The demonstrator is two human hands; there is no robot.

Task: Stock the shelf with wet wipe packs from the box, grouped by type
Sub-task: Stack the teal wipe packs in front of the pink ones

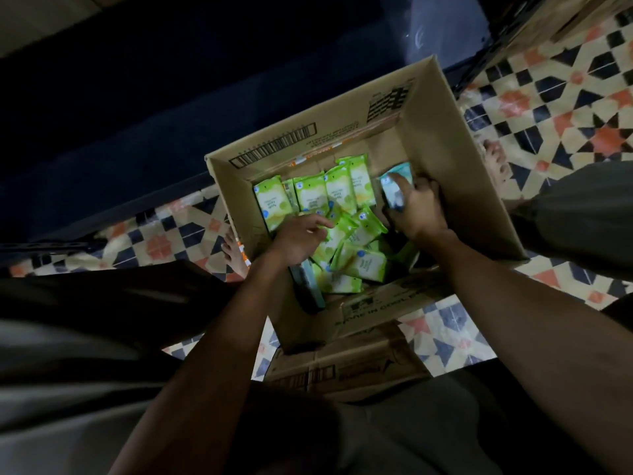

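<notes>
An open cardboard box [445, 138] stands on the floor between my feet. Inside lie several green wet wipe packs [311, 197], some upright in a row at the far side, others loose in a heap. My right hand [416, 209] grips a light blue pack [394, 186] against the box's right wall. My left hand [298, 236] reaches into the heap with its fingers loosely bent over a green pack [337, 231]; whether it holds one I cannot tell. Another bluish pack [310, 286] stands on edge at the near left corner.
A dark shelf frame [479, 60] runs along the far side, its lower level in deep shadow. The floor [561, 108] is patterned tile. My bare feet [495, 162] flank the box. A flattened flap of cardboard [346, 368] lies at the near side.
</notes>
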